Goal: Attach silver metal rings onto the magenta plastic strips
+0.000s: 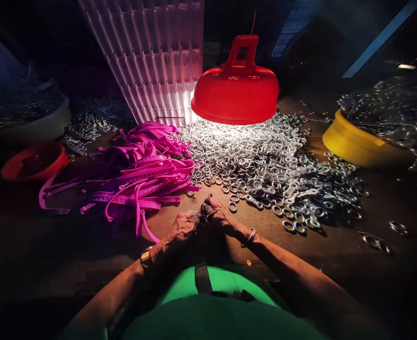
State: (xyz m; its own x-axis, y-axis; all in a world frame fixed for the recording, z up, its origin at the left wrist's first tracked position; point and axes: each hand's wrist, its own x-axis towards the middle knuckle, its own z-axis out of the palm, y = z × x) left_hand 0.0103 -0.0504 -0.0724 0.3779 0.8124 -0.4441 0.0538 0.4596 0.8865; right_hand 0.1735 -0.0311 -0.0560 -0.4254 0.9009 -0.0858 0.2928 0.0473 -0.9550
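Note:
My left hand (184,225) and my right hand (223,218) meet near the table's front edge, their covered fingertips pressed together. Both are closed, and whatever lies between them is too small and dark to make out. Worn grey coverings wrap the fingers. Just beyond and to the left lies a heap of magenta plastic straps (152,177), some with small round ends. A large pile of silver metal rings (244,165) spreads ahead and to the right, its nearest rings a short way past my right hand.
A red lamp (235,97) hangs low over the rings, before a ribbed translucent panel (159,52). To the right stands a yellow basin (357,141) heaped with metal parts. A red bowl (34,163) and a pale basin (57,120) are at left. Loose rings (375,243) lie at right.

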